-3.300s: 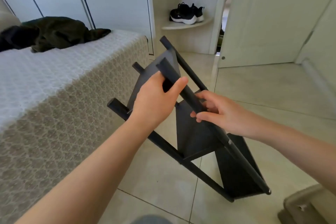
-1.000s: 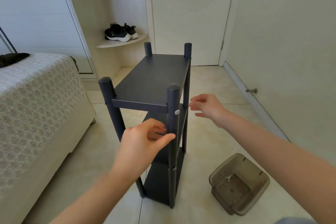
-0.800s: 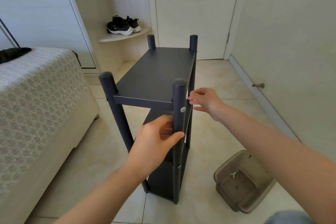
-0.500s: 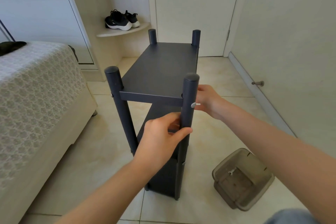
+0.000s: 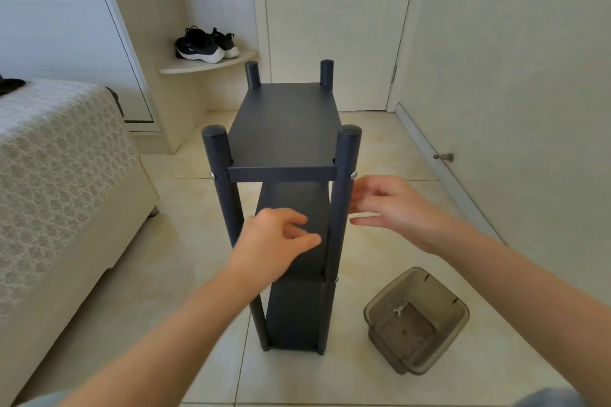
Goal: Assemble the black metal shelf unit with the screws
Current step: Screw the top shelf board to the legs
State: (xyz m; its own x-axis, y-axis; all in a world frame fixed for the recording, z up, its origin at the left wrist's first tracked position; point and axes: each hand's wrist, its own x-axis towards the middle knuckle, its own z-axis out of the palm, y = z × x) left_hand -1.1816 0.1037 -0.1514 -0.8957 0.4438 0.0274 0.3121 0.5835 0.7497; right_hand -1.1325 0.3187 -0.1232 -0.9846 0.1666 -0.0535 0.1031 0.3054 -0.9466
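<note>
**Shelf unit upright, both hands let go**

- Item: tall black metal shelf unit with four round posts (image 5: 284, 129), standing on its feet on the pale tiled floor (image 5: 380, 149), between the quilted bed (image 5: 59, 155) and the smoky plastic tub (image 5: 456, 317).
- Change: half a second ago the left hand gripped the near right post and the right hand was at the silver screw head (image 5: 353, 175). Now I log the left hand (image 5: 271, 241) loose and empty in front of the posts. The right hand (image 5: 393, 205) is spread, empty, just beside the post.
- Reading: the unit stands unaided, so I judge the assembly all but finished.
- Earliest frame: the unit was tilted, held in both hands.
</note>
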